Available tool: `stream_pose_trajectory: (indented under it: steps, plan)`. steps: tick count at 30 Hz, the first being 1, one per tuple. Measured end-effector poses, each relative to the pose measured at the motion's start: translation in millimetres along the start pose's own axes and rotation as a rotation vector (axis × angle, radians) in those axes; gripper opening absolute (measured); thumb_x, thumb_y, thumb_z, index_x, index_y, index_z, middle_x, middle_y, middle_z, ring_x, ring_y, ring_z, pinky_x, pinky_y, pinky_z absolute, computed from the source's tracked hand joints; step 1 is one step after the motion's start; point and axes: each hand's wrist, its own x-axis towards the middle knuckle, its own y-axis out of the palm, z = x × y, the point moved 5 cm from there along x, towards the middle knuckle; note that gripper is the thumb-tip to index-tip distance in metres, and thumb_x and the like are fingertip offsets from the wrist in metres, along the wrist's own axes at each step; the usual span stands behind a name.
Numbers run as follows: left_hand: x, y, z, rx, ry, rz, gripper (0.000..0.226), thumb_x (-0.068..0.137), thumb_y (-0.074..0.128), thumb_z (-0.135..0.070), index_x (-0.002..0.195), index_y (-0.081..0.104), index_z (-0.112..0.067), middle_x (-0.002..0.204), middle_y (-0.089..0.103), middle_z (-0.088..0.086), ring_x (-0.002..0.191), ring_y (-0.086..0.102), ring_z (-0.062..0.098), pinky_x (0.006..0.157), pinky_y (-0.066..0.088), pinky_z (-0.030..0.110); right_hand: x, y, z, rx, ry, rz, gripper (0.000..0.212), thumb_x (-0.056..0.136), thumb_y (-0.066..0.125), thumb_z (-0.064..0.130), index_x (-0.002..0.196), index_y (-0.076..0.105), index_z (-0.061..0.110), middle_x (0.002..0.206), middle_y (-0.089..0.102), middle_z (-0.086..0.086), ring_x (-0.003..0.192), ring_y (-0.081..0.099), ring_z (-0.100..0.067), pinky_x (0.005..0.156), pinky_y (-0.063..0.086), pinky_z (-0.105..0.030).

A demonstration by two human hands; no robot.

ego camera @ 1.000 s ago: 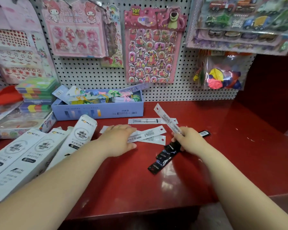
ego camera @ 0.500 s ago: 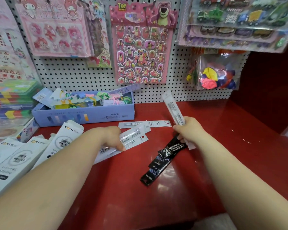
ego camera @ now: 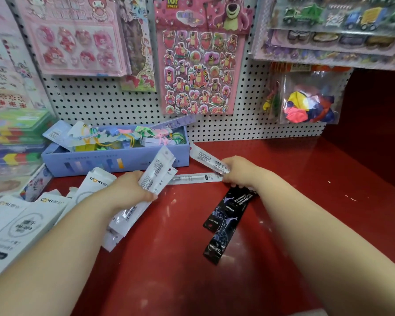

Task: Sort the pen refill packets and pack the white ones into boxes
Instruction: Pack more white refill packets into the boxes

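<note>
My left hand grips a bundle of white refill packets, lifted off the red shelf and slanting from lower left to upper right. My right hand holds one white packet that points up and left. Another white packet lies flat on the shelf between my hands, its right end at my right fingers. Two black refill packets lie overlapping below my right hand. White boxes with printed labels lie at the left, one open end near my left hand.
A light blue open box of colourful items sits against the pegboard behind my hands. Stacked coloured cases stand at far left. Sticker sheets and a balloon bag hang on the pegboard. The red shelf extends to the right.
My left hand gathered the white packets off the shelf and raised them. My right hand lowered its white packet from pointing upward to lying low, near the packet on the shelf.
</note>
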Motion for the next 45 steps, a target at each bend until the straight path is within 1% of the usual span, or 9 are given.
stream_pose_trajectory:
  steps: [5,8,12,17,21,25,28,33,45]
  plan:
    - [-4,10,-9,-0.008,0.064,-0.023,0.018,0.074,0.07,-0.013,0.089,0.059,-0.009,0.089,0.061,0.007,0.079,0.055,0.019,0.063,0.039,0.024,-15,3,2,0.145,-0.072,-0.007,0.029,0.083,0.05,-0.006,0.107,0.065,0.003,0.079,0.064,0.003,0.058,0.054,0.003,0.051,0.038,-0.003]
    - [-2,26,-20,0.061,0.1,-0.032,0.02,0.075,0.07,-0.019,0.086,0.059,-0.007,0.085,0.061,0.008,0.077,0.057,0.023,0.061,0.039,0.027,-18,0,-7,0.322,-0.024,-0.176,0.029,0.083,0.049,-0.005,0.105,0.063,0.009,0.104,0.067,-0.017,0.076,0.058,-0.02,0.069,0.044,-0.027]
    - [7,49,-31,0.199,0.126,-0.048,0.021,0.074,0.07,-0.027,0.081,0.054,-0.016,0.102,0.059,0.013,0.093,0.055,0.029,0.072,0.041,0.031,-32,-5,-24,0.785,0.129,-0.414,0.022,0.09,0.042,0.0,0.107,0.052,0.009,0.073,0.055,-0.005,0.052,0.043,-0.013,0.049,0.041,-0.024]
    - [11,66,-42,0.319,0.102,0.071,0.057,0.073,0.072,-0.029,0.122,0.046,-0.011,0.124,0.052,0.007,0.114,0.049,0.025,0.094,0.041,0.033,-49,9,-25,0.944,0.134,-0.343,0.013,0.093,0.036,0.0,0.097,0.042,0.011,0.069,0.053,-0.007,0.031,0.047,-0.005,0.036,0.046,-0.018]
    - [10,66,-45,0.352,0.038,0.116,0.026,0.074,0.071,-0.028,0.079,0.051,-0.012,0.082,0.054,0.003,0.081,0.053,0.022,0.069,0.043,0.03,-56,11,-21,0.948,0.11,-0.333,0.006,0.096,0.039,0.009,0.1,0.043,0.011,0.07,0.056,-0.006,0.031,0.046,-0.004,0.036,0.046,-0.018]
    - [6,64,-36,0.156,0.021,0.116,0.027,0.078,0.068,-0.024,0.071,0.046,-0.01,0.068,0.044,-0.001,0.06,0.041,0.012,0.051,0.032,0.023,-76,23,-6,0.933,0.047,-0.236,0.007,0.097,0.035,0.016,0.101,0.04,0.016,0.074,0.058,-0.002,0.046,0.048,-0.011,0.04,0.045,-0.017]
    - [-7,50,-33,-0.158,0.088,0.051,0.018,0.081,0.064,-0.018,0.097,0.059,-0.01,0.084,0.061,0.003,0.068,0.057,0.014,0.053,0.041,0.022,-88,34,10,0.894,-0.009,-0.214,0.009,0.095,0.04,0.018,0.094,0.048,0.015,0.074,0.058,0.002,0.057,0.051,-0.011,0.052,0.048,-0.021]
    - [-37,26,-29,-0.701,0.188,-0.008,0.015,0.084,0.058,-0.008,0.083,0.06,-0.023,0.064,0.07,-0.01,0.059,0.065,0.004,0.054,0.052,0.021,-101,54,38,1.008,-0.062,-0.223,0.019,0.087,0.058,0.015,0.069,0.06,0.018,0.062,0.059,0.002,0.054,0.054,-0.011,0.054,0.047,-0.023]
    - [-70,5,-39,-1.067,0.38,-0.069,0.019,0.087,0.046,-0.008,0.088,0.062,-0.02,0.064,0.072,-0.01,0.061,0.067,0.003,0.052,0.053,0.017,-104,77,96,0.962,-0.292,-0.405,0.029,0.091,0.048,0.006,0.067,0.049,0.022,0.059,0.055,0.007,0.052,0.048,0.0,0.059,0.042,-0.02]
